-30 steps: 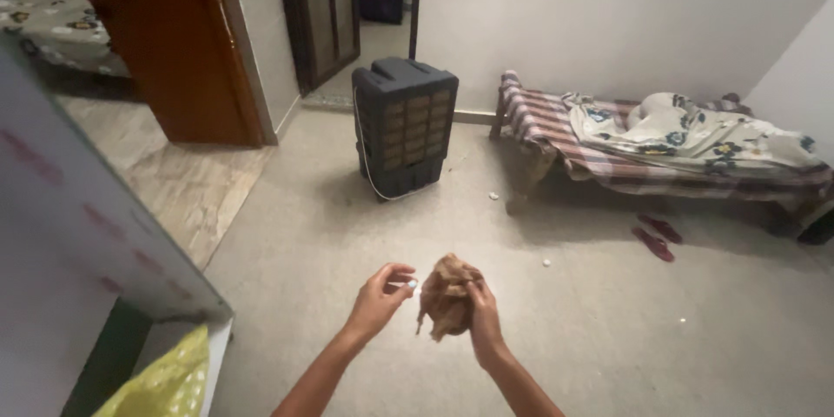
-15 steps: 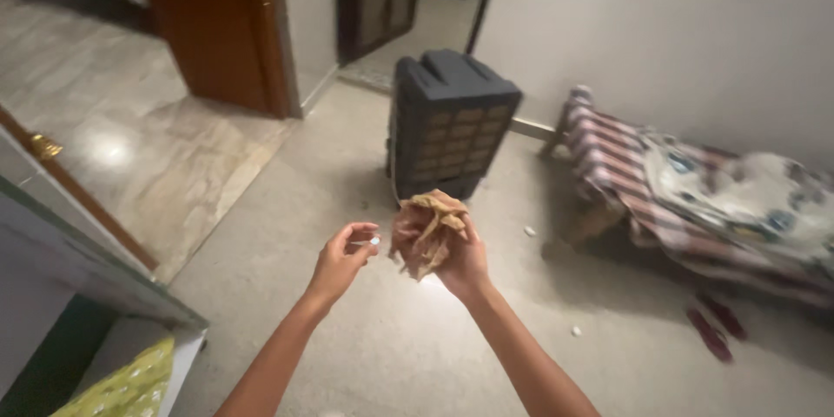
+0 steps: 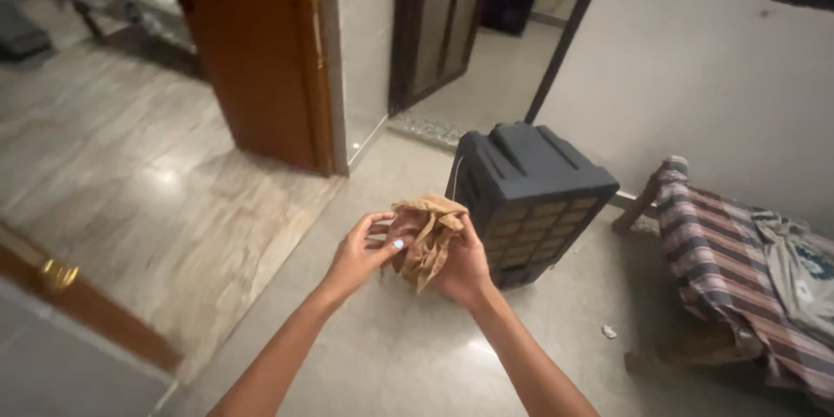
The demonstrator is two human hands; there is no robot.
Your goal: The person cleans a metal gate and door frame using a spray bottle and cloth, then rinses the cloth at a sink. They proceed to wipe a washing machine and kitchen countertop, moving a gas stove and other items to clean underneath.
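Observation:
A crumpled tan cloth (image 3: 424, 233) hangs bunched in front of me, gripped from the right by my right hand (image 3: 465, 268). My left hand (image 3: 362, 252) is beside it on the left, fingers curled, with the thumb and fingertips touching the cloth's left edge. A small pale bit shows at my left fingertips. Both forearms reach up from the bottom of the view.
A dark grey air cooler (image 3: 528, 200) stands just behind my hands. A cot with a striped sheet (image 3: 734, 269) is at the right. A brown wooden door (image 3: 256, 48) opens at the left onto a polished stone floor (image 3: 139, 200). A white scrap (image 3: 609, 331) lies on the floor.
My view has swung left and tilted, so the cot slid to the right. My left hand has closed in from apart until it touches the cloth.

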